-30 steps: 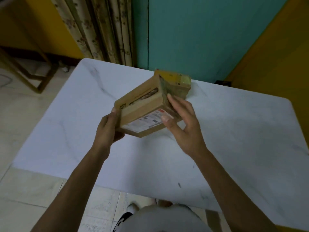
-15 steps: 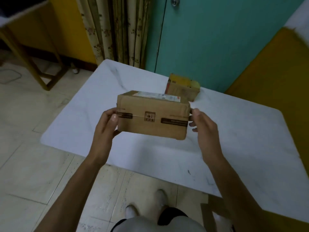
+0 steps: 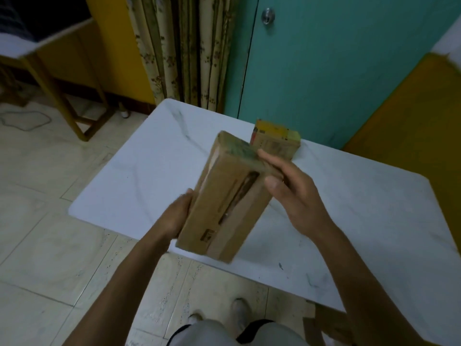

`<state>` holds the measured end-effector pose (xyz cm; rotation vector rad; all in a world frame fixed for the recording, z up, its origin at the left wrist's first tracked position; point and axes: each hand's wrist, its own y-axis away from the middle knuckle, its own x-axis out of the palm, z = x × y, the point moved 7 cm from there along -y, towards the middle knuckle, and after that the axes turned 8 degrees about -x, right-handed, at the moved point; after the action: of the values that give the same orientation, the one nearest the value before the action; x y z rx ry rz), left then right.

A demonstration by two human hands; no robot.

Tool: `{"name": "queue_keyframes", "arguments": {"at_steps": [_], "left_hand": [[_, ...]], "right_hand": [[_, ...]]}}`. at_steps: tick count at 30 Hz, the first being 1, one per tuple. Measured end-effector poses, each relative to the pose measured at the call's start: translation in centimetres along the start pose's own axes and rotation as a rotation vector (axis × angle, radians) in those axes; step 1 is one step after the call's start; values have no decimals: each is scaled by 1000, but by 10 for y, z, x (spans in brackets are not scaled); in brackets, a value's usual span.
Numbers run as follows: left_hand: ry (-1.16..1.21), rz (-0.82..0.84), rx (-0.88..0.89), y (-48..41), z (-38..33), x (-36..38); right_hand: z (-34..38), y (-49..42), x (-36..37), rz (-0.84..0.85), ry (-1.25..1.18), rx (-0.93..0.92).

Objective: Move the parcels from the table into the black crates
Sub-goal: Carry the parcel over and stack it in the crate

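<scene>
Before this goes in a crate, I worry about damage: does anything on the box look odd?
Nothing looks damaged. The box, held off the table by the left hand and right hand, is tilted, taped seam up. A second parcel sits behind it.

Brown cardboard parcel [image 3: 224,208] with dark printed marks and a lighter tape strip, second brown box [image 3: 275,141] topped yellow near the table's far edge, white table [image 3: 361,208] with grey marble veins, teal door [image 3: 336,71], cream floral curtain [image 3: 184,51], mustard-yellow walls [image 3: 411,136], pale speckled floor tiles [image 3: 50,221]
</scene>
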<state>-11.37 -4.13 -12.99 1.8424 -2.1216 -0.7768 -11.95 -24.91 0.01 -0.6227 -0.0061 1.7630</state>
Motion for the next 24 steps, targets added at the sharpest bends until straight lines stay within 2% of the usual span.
{"name": "queue_keyframes", "arguments": {"at_steps": [2, 4, 6, 8, 10, 11, 14, 16, 21, 24], "left_hand": [[156, 250, -8, 11, 3, 26], [396, 427, -149, 21, 13, 43], [579, 491, -331, 33, 15, 57], [533, 490, -383, 38, 14, 63], [341, 413, -342, 39, 6, 65], [287, 323, -300, 37, 0, 63], [288, -47, -170, 33, -18, 46], [311, -173, -145, 32, -23, 41], [277, -196, -117, 34, -19, 48], [183, -183, -141, 33, -15, 54]], "right_hand": [[3, -10, -11, 29, 66, 33], [0, -21, -27, -31, 253, 115], [-8, -30, -44, -133, 493, 204], [-18, -32, -54, -180, 673, 298], [-32, -29, -61, -157, 806, 398], [-39, -27, -63, -128, 852, 436], [-56, -19, -67, -69, 875, 485], [-63, -16, -70, -66, 848, 487], [-67, -14, -79, -63, 784, 470], [-64, -19, -81, -88, 752, 374]]}}
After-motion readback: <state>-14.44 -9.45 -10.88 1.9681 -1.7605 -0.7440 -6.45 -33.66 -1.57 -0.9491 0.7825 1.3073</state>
